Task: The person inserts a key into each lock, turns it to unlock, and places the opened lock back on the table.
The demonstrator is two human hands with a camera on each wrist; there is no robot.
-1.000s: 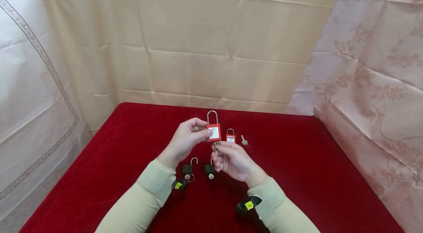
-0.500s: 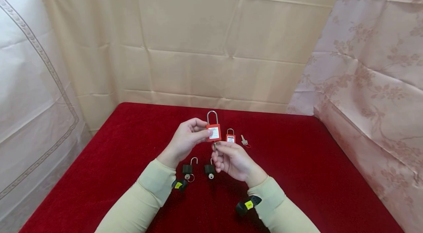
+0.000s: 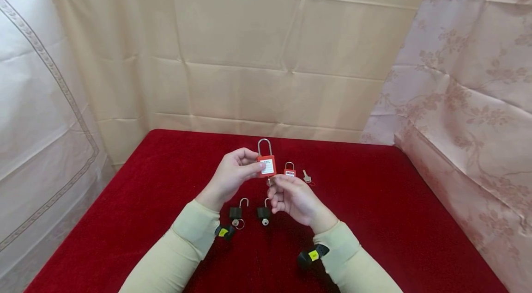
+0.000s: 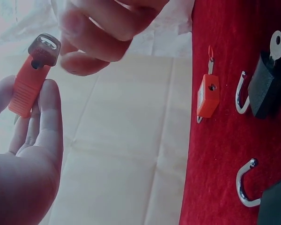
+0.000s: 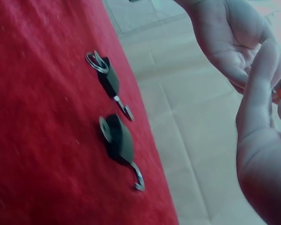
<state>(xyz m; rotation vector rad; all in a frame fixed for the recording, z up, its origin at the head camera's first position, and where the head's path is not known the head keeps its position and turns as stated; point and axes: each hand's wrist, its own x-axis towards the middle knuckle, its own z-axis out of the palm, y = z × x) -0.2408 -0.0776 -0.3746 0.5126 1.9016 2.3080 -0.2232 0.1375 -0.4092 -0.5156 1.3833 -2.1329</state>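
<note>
Right now, the left hand (image 3: 228,175) is holding a red padlock (image 3: 269,168) up near the middle of the head view. Its thumb is pressing on the white label and its grip is narrow. The silver loop is pointing up, and a key (image 4: 44,50) is sticking out of the bottom. Just below and to the right, the right hand (image 3: 297,198) is bending its fingers close beside that key; I cannot tell if they are pinching it.

Right of the middle, a second red padlock (image 3: 289,173) is lying on the red cloth (image 3: 374,210), with its lower end hiding behind the right hand. Just right of it, a loose key (image 3: 306,176) with a little red loop is lying. Below the middle, two black padlocks (image 3: 235,213) are lying near each other, each with a key sticking in and its hook standing open. Pale sleeves (image 3: 189,230) are covering both arms. Across the top, a beige curtain (image 3: 249,52) is hanging, and a flowery curtain (image 3: 469,99) is filling the right side.
</note>
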